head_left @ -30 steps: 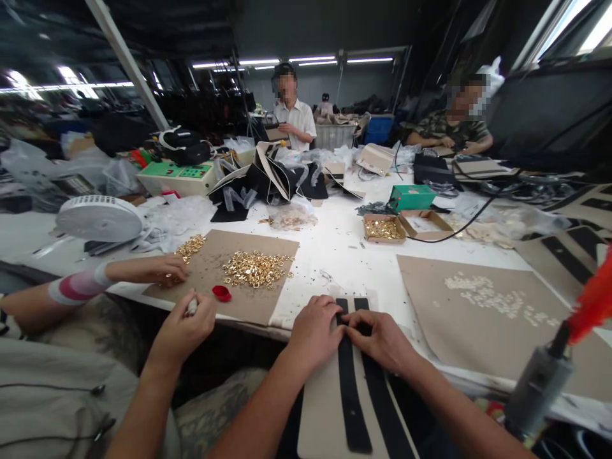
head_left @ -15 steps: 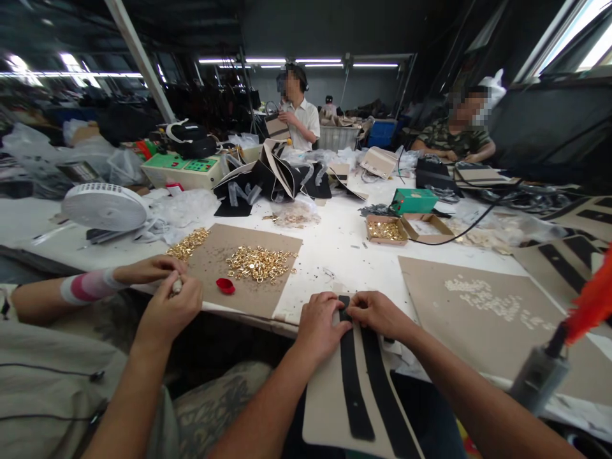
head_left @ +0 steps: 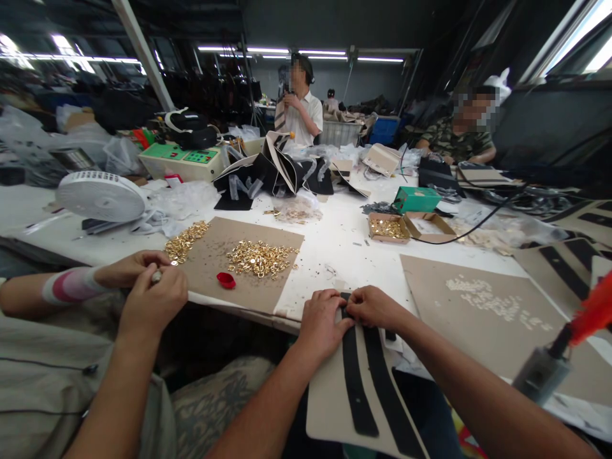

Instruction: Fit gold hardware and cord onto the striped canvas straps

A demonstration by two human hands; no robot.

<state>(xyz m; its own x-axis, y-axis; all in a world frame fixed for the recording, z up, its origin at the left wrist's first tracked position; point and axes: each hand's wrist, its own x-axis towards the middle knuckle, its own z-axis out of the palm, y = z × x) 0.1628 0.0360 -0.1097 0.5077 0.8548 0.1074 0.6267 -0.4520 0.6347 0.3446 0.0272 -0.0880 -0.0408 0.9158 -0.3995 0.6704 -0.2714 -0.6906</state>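
Observation:
A beige panel (head_left: 332,408) with two black strips (head_left: 358,389) slants from the table edge down over my lap. My left hand (head_left: 321,326) grips the panel near its far end, fingers bent over it and thumb on the nearer strip. Right beside it, my right hand (head_left: 375,308) is closed in a pinch at the upper end of that same strip. Whatever lies between those fingertips is hidden. A small stud shows low on the left strip.
At left, a co-worker's hands (head_left: 155,287) hold a small pale object. Gold-coloured metal rings (head_left: 258,258) and a red piece (head_left: 225,280) lie on a board. Small whitish pieces (head_left: 492,299) cover another board at right. A grey tool with orange feathery tip (head_left: 542,370) stands nearby.
My hands stay together at the strip's upper end, with the right fingers slightly shifted. The neighbouring co-worker's hands have moved left. The view has shifted slightly.

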